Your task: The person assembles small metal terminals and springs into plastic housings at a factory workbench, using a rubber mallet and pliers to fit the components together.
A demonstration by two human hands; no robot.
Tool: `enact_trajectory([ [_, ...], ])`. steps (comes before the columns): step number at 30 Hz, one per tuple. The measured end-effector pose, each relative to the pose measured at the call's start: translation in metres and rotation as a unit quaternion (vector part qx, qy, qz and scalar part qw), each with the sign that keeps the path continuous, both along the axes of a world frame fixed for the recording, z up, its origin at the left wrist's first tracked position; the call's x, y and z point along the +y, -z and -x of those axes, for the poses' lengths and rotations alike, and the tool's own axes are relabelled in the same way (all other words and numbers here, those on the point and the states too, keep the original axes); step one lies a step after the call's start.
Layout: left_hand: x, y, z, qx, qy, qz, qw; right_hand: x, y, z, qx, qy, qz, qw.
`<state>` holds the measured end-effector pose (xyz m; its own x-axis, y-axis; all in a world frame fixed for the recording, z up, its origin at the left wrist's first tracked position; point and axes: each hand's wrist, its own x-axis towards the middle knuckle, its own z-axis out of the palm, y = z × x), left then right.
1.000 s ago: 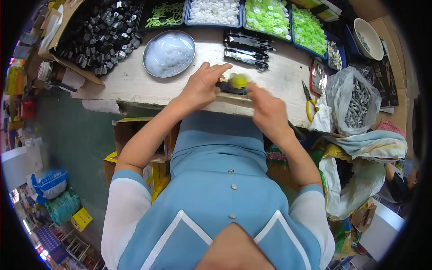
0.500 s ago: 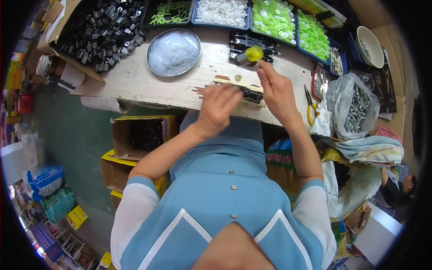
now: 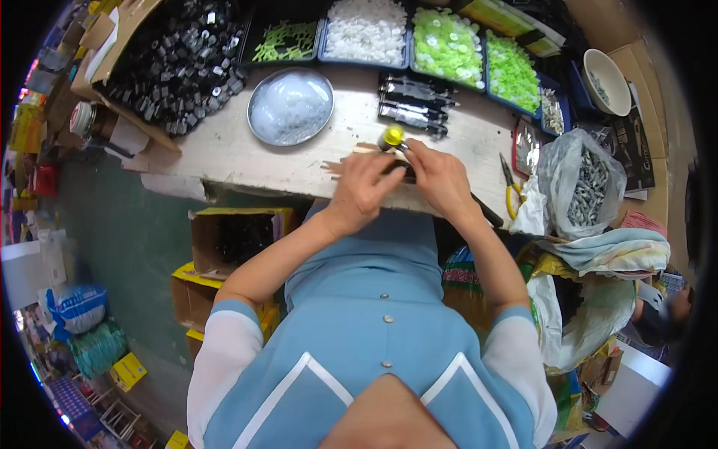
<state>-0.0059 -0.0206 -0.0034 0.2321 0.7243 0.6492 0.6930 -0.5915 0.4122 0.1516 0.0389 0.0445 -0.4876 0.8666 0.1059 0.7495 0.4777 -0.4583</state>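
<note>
My right hand [image 3: 443, 181] is closed round a hammer [image 3: 393, 135] with a yellow-faced head and a dark handle running back under the palm. The hammer head is low over the work at the bench's front edge. Beside it, my left hand [image 3: 362, 187] has its fingers bent over a small black part [image 3: 404, 170], mostly hidden beneath both hands. Pale wooden strips [image 3: 364, 147] show under the fingers. Just beyond, several long black parts [image 3: 413, 105] lie side by side on the bench. A round metal dish [image 3: 290, 106] of whitish, glossy stuff stands to their left.
Trays of green pieces [image 3: 449, 46] and white pieces [image 3: 365, 31] line the back. Black blocks [image 3: 191, 71] fill a carton at left. Yellow-handled pliers [image 3: 512, 196] and a plastic bag of metal pieces [image 3: 585, 187] are at right. Open cartons [image 3: 206, 243] stand below the bench.
The hammer has come down and left, toward the left hand, from its raised place near the long black parts. My hands are closer together. The view has shifted slightly.
</note>
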Motion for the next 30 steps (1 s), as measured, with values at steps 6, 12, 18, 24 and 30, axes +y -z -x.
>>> enact_trajectory([
  [6,0.027,-0.006,0.028,0.057,0.12,0.045,0.99,-0.001,0.02,-0.076,-0.065,0.187,-0.145,0.969],
  [12,0.081,-0.024,0.012,0.05,0.113,-0.036,0.992,0.001,0.035,-0.102,-0.098,0.198,-0.179,0.959],
  [18,0.131,-0.007,0.002,0.154,0.058,-0.062,0.984,0.06,-0.006,-0.077,-0.016,0.165,-0.223,0.961],
  [24,0.125,-0.013,0.007,0.111,0.044,-0.021,0.993,0.186,-0.064,-0.001,0.037,0.03,-0.412,0.91],
  [30,0.085,-0.042,0.081,-0.072,-0.101,-0.005,0.992,0.283,-0.104,0.086,-0.087,0.044,-0.434,0.896],
])
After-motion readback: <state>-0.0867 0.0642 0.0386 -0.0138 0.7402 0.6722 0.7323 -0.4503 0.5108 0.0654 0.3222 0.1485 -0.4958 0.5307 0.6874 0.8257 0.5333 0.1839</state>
